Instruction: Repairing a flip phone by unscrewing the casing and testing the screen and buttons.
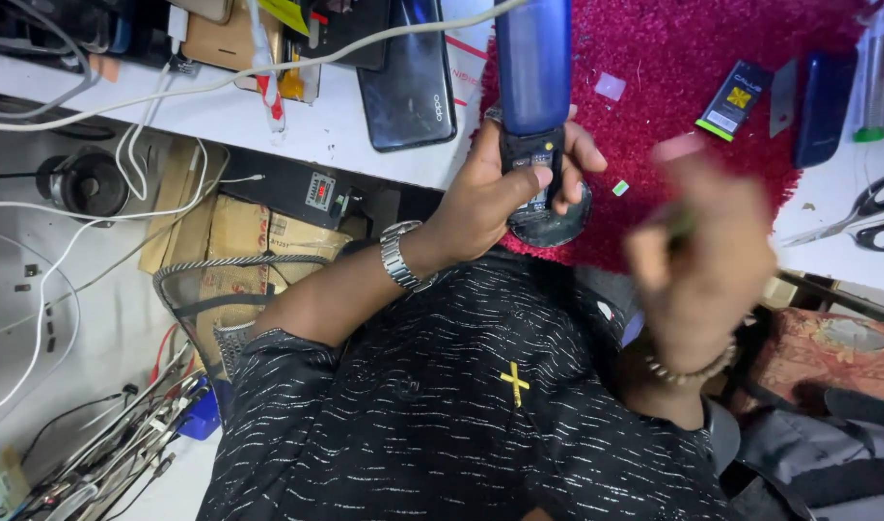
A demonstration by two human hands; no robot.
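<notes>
**A:** Head view, item one: we count one blue phone [531, 87], opened, its back facing up. Location?

**B:** We find it over the near edge of the red mat [712, 58], above one dark round disc [548, 224] lying on that mat. The left hand [504, 188] holds it: fingers wrap the lower body and the thumb lies across the exposed dark section.

**A:** Wrist detail?

**B:** One metal watch [401, 256] on the left wrist. One bead bracelet [693, 371] on the right.

**A:** Right hand [697, 260] status?

**B:** It is raised beside the phone, apart from it and blurred. The fingers are bunched narrowly and something small and greenish shows between them. We cannot tell what it is, or whether it is actually gripped.

**A:** Items on the mat?

**B:** We count one black battery [734, 99] with a yellow and green label, one dark blue cover [825, 92], and two small pale chips near the phone.

**A:** Beyond the mat?

**B:** One pair of scissors [861, 224] on the white bench [316, 125] at the right. One black phone [408, 72] lies face down left of the mat. Several white cables [123, 96] cross the bench; we cannot count them exactly.
</notes>
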